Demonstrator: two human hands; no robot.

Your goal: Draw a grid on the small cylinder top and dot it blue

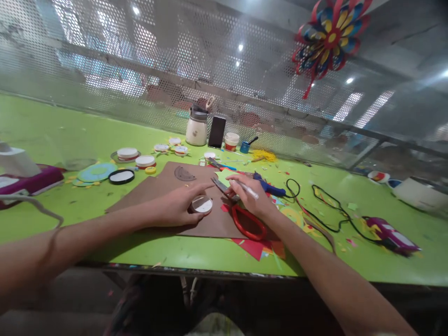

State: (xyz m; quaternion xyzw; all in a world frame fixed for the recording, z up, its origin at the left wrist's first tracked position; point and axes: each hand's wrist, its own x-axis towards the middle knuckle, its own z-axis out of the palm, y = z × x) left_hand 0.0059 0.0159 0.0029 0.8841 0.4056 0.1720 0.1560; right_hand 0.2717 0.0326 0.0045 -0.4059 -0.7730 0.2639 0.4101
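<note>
My left hand (178, 205) curls its thumb and fingers around a small round white-faced lid (203, 204) on the brown board. To its right, my right hand (250, 193) is closed with a white pen (250, 190) among its fingers. Beneath that hand lie large red-handled scissors (249, 225); their blades point toward my left hand. Whether my right fingers also touch the scissors I cannot tell. Light green paper (222, 176) sits just beyond my right fingertips. A dark protractor (184, 173) rests on the brown board (166, 179).
A blue glue gun (273, 188) with a black cord lies at right, near a purple box (394, 235). Paper scraps (250, 247) lie at the front edge. White lids (145, 161), a jug (196, 128) and a phone (217, 132) stand behind, before a perforated metal screen (157, 70).
</note>
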